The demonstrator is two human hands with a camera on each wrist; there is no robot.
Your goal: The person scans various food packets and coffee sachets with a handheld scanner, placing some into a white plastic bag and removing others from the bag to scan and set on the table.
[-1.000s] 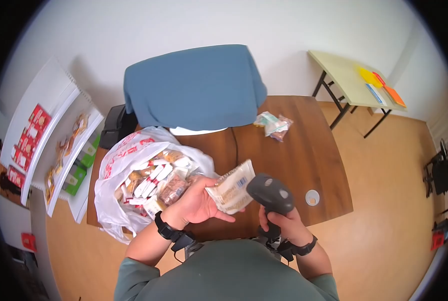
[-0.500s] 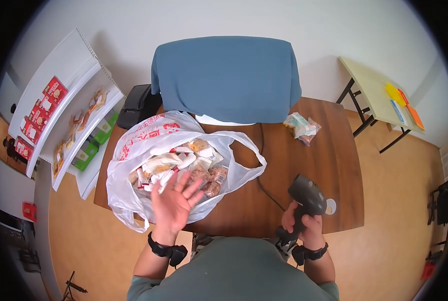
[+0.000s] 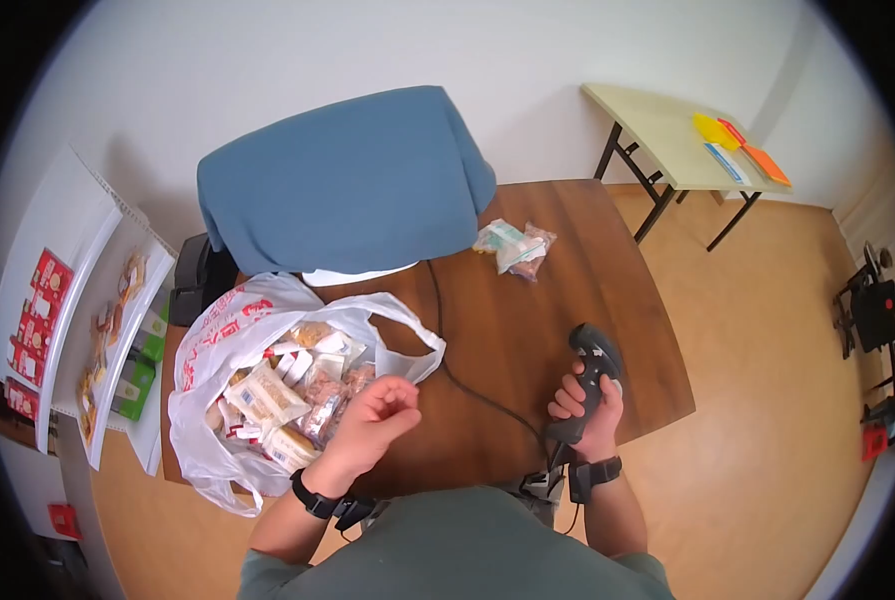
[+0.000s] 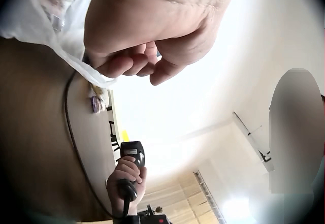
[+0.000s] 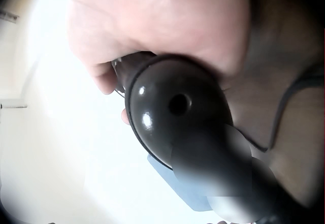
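A black handheld barcode scanner (image 3: 594,375) is upright in my right hand (image 3: 597,425), whose fingers wrap round its handle. The right wrist view shows the butt of its handle (image 5: 175,104) close up, with the cable leading off. My left hand (image 3: 372,425) hovers by the near right side of a white plastic bag (image 3: 199,400); its fingers (image 4: 119,66) are loosely curled with nothing between them. Packaged foods fill the bag. A clear packet with pale contents (image 3: 265,393) lies on top, beside packs of pinkish food (image 3: 322,390).
Two small packets (image 3: 517,248) lie at the back of the wooden table (image 3: 607,290). A blue cloth (image 3: 347,180) covers a large object behind the bag. The scanner's black cable (image 3: 467,385) crosses the tabletop. Shelves with goods (image 3: 87,300) stand left, a folding table (image 3: 637,120) back right.
My left hand has let go of the pale packet, which now lies in the bag. That hand opened wide, then its fingers curled. My right hand has lowered the scanner away from the packet.
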